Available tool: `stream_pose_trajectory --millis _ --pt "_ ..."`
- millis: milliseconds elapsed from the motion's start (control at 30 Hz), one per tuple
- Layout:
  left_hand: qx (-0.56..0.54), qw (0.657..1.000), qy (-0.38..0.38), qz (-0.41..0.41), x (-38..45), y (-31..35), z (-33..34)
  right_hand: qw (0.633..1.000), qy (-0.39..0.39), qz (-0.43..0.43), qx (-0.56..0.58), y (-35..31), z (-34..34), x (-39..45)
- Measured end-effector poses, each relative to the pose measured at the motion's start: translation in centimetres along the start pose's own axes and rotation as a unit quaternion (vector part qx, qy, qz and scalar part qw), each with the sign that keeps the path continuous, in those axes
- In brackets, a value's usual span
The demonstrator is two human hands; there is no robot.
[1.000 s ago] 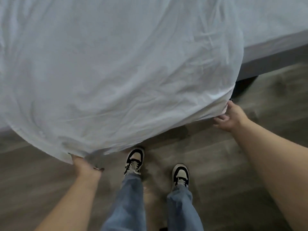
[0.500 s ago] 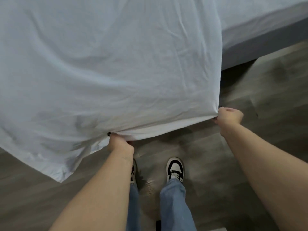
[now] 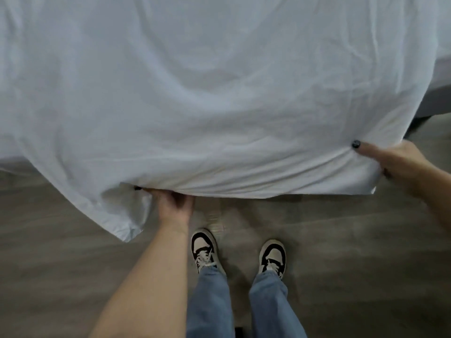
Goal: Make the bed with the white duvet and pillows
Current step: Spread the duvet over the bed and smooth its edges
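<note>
Left hand gripped the near hem of the white duvet, fingers curled under it; right hand pinched the same hem at the right corner, one finger laid on top. Held taut between both hands, long edge running left to right, spreading away over the bed. Rumpled, softly creased, left corner drooping toward the wooden floor.

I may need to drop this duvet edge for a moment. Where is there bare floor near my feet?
Bare wood floor lies right of the right shoe, below the duvet hem. More lies left of the left arm, below the hanging corner. It is crowded between the shoes and the left hand. The right hand pinches the other corner.
</note>
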State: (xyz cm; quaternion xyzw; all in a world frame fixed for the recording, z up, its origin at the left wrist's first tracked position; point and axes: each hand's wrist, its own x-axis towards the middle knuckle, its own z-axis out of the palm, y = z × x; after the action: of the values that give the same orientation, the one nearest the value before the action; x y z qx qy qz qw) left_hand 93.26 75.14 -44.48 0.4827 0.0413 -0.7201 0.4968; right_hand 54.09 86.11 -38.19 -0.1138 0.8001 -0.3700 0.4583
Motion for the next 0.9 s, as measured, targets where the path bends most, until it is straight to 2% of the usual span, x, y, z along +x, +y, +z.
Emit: stream_pose_trajectory --millis 133,233,333,533,733,900 --pt "-0.007 0.999 0.033 0.023 -0.9 -0.7 0.0 0.998 0.000 0.057 0.035 2.8 0.1 -1.3" --pt "0.010 0.998 0.060 0.032 -4.2 -0.6 0.0 0.986 -0.002 0.097 0.139 3.3 0.4 -3.2" --pt "0.024 0.996 0.073 0.042 -7.6 0.6 0.4 0.974 -0.022 0.125 0.186 2.4 0.9 -4.8" --pt "0.070 0.990 0.124 0.023 -14.0 3.8 3.6 0.981 0.052 0.142 0.125 -0.7 1.0 -8.3" --pt "0.129 0.983 0.130 0.001 -18.7 6.6 8.6 0.987 0.036 0.142 0.071 -6.1 -3.5 -13.5" --pt "0.190 0.970 0.142 0.048 -21.9 10.3 11.0 0.992 0.021 0.109 0.053 -12.0 -6.4 -17.6"
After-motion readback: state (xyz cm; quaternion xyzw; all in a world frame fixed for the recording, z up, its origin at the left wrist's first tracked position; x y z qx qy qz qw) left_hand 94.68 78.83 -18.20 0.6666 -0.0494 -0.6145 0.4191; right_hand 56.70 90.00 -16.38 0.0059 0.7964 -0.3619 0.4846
